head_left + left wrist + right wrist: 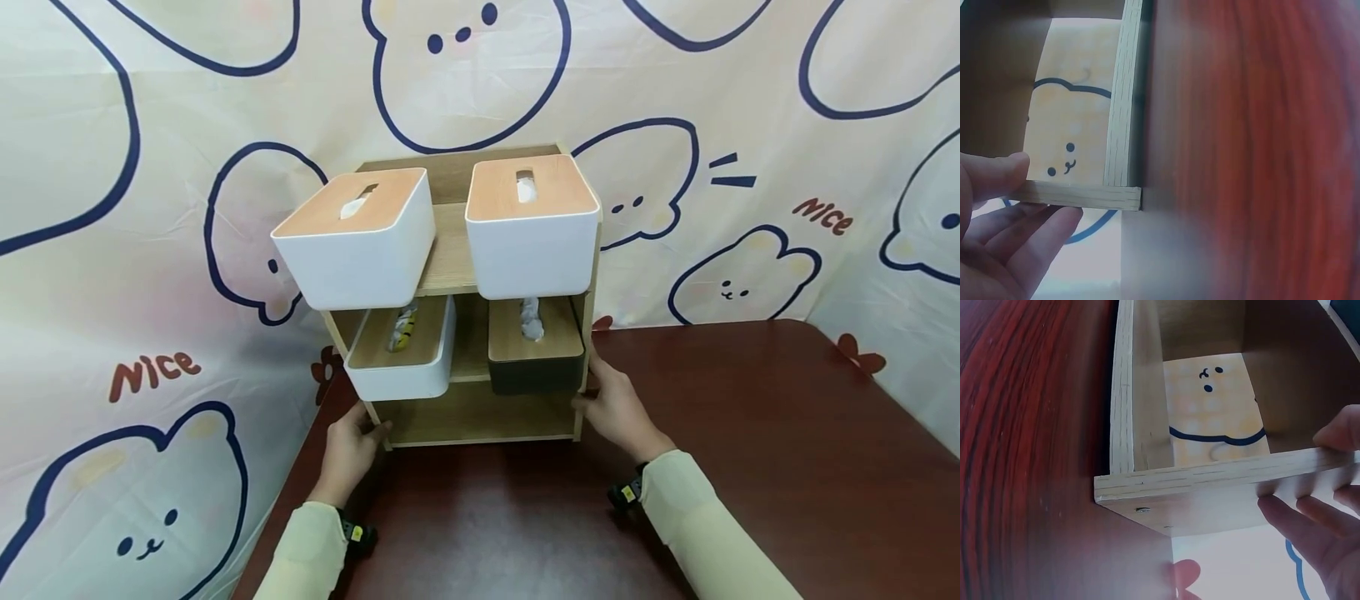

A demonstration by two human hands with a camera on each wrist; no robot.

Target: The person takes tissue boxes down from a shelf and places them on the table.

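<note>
A light wooden shelf rack (480, 423) stands in the middle of the head view, on or just above the table. At its lower left edge, my left hand (348, 454) grips the side panel, thumb inside and fingers outside, as the left wrist view shows. My right hand (621, 410) pinches the opposite side panel the same way; a small screw head (1142, 510) shows on that panel. Two white tissue boxes (532, 254) with wooden lids sit on the upper shelf. Below them are a low white box (401, 379) and a dark green box (536, 375), each with a wooden top and tissue or wrapping poking out.
The dark red-brown table (750, 450) extends in front of the rack and to its right. Behind and to the left hangs a pale cloth (135, 308) with cartoon bears. The tissue boxes jut forward past the shelf's front edge.
</note>
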